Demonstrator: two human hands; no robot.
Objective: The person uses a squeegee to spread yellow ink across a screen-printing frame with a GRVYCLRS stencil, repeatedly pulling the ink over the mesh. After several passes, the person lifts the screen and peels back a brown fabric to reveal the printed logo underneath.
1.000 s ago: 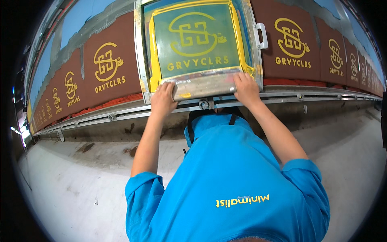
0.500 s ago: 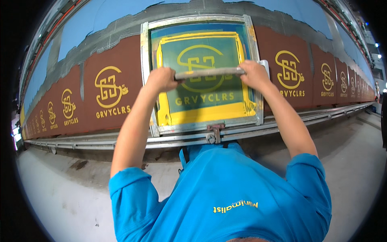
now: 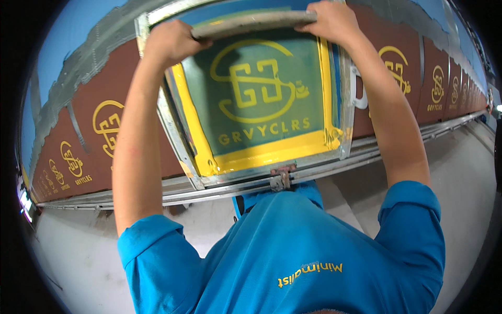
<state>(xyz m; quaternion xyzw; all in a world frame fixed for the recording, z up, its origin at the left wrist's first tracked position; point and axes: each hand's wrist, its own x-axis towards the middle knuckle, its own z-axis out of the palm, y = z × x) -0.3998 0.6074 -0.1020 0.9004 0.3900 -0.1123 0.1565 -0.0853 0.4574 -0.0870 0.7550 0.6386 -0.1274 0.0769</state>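
Squeegee (image 3: 253,24), long axis left to right (left hand (image 3: 172,42), right hand (image 3: 333,22) tight round ends).

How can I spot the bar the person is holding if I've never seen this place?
Find the bright blue shirt, then look just beyond it to the metal frame around a green screen. Across the screen's far part is a long greyish bar. Unlike the frame's straight rails, it has the left hand around one end and the right hand around the other.
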